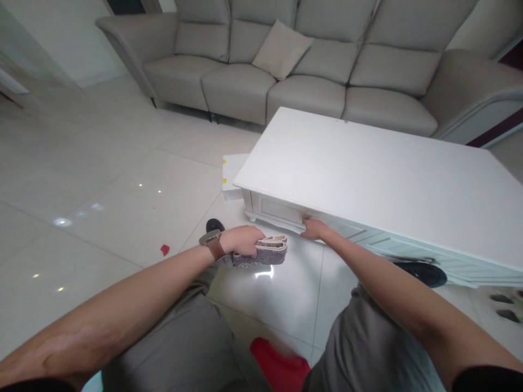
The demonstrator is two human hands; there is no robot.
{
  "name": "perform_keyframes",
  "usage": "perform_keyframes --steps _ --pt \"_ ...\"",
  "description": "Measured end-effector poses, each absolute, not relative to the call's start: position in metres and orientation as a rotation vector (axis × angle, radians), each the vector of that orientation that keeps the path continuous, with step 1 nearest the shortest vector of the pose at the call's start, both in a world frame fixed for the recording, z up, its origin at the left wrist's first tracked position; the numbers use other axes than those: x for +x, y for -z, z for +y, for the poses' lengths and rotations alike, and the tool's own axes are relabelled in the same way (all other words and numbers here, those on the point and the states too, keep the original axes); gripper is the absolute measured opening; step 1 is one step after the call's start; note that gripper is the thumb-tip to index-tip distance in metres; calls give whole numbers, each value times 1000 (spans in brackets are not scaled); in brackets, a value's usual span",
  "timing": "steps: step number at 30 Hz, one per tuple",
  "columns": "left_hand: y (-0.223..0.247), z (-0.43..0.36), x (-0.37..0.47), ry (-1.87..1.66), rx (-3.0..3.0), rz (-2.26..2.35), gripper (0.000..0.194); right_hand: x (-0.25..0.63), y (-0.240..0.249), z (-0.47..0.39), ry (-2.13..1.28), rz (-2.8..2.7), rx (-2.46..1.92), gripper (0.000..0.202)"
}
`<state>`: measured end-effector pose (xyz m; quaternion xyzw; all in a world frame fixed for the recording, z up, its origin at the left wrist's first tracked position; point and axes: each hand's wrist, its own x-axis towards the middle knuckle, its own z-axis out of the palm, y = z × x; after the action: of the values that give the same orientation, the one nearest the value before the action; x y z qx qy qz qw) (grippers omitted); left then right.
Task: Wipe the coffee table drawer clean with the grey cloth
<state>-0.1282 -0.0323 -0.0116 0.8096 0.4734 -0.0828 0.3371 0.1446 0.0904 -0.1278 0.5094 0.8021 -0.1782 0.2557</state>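
In my left hand is a folded cloth, grey-purple with a beige edge, held above the tiled floor. The fingers are closed around its left end, and a watch with a brown strap sits on that wrist. My right hand is at the front of the white coffee table, its fingers curled at the knob of a drawer. That knob is mostly hidden behind the fingers. The drawer front looks flush with the table.
Behind the table stands a long grey sofa with a beige cushion. A white box lies by the table's left end. On the floor are a small red scrap and a red object between my legs.
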Motion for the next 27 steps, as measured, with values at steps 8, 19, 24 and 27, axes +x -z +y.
perform_keyframes --steps 8,19,24,27 --pt "7 -32 -128 265 2134 1251 22 144 124 84 441 2207 1352 71" --pt "-3 -29 -114 223 2125 1294 15 133 84 27 497 2269 1050 57" --pt "-9 -29 -116 333 1988 1273 13 147 31 32 717 2747 986 37" --pt "-10 -28 -122 310 1848 1223 12 168 26 39 430 2725 1146 42"
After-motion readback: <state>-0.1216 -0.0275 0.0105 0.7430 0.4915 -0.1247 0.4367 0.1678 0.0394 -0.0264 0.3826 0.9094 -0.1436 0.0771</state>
